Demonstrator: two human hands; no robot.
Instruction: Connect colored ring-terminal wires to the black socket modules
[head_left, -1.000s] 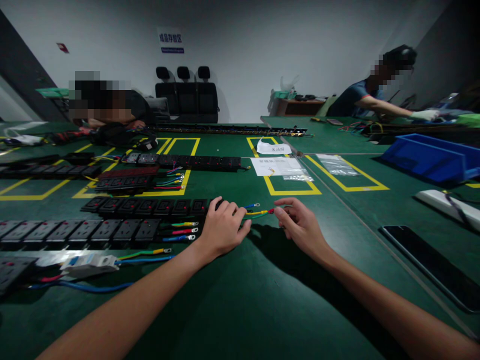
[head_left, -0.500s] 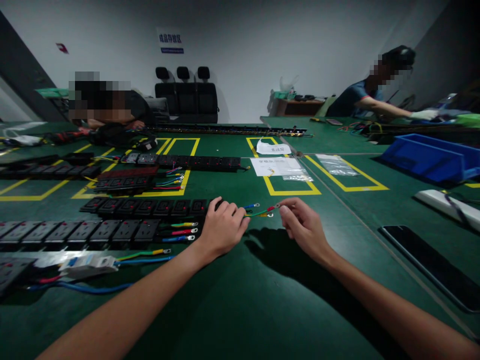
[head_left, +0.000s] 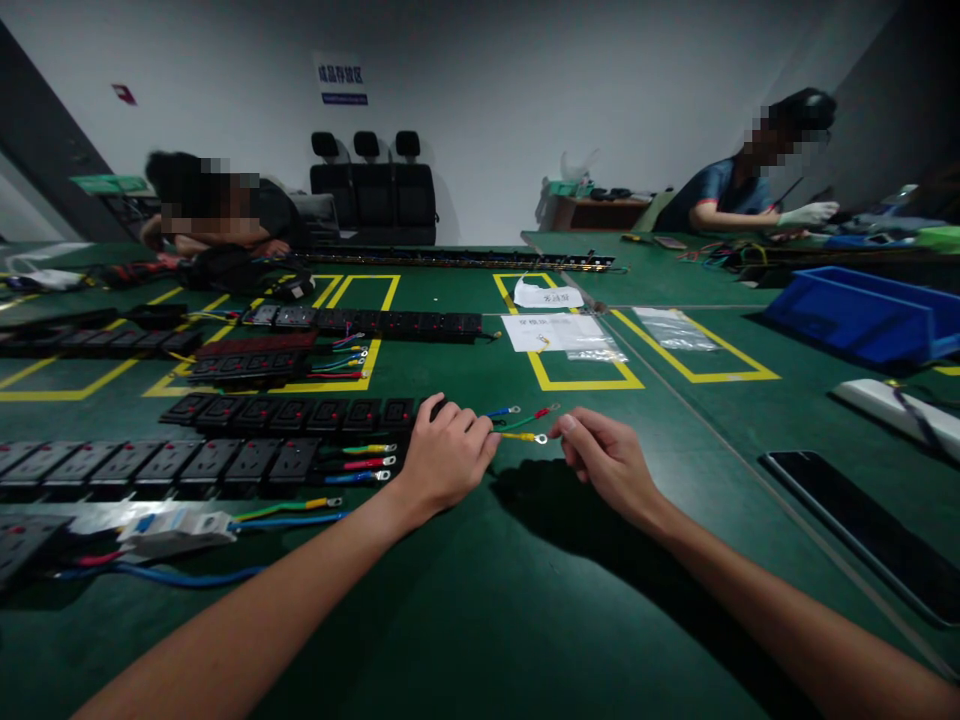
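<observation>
My left hand [head_left: 451,447] is closed over the right end of a black socket strip [head_left: 330,412], where its wires come out; the exact grip is hidden under the fingers. Past my fingers stick out a blue-sleeved ring terminal [head_left: 504,411], a green wire [head_left: 517,423] ending in a red-sleeved ring terminal [head_left: 545,412], and a yellow-sleeved ring terminal [head_left: 525,436]. My right hand [head_left: 606,452] has thumb and forefinger drawn together just right of the yellow-sleeved terminal's ring, which shows whole. Whether the fingertips touch it I cannot tell.
Nearer on the left lie another socket strip [head_left: 202,466] and a white breaker [head_left: 180,530] with wires. A phone [head_left: 862,530], a white bar [head_left: 892,408] and a blue bin [head_left: 847,315] are right. Papers [head_left: 551,332] lie ahead. Two people [head_left: 262,215] [head_left: 731,195] sit across the tables.
My right hand has let go of the red-sleeved terminal and moved slightly down to beside the yellow-sleeved one, which now points right. My left hand stays put. The right-hand person's gloved hand has drawn back.
</observation>
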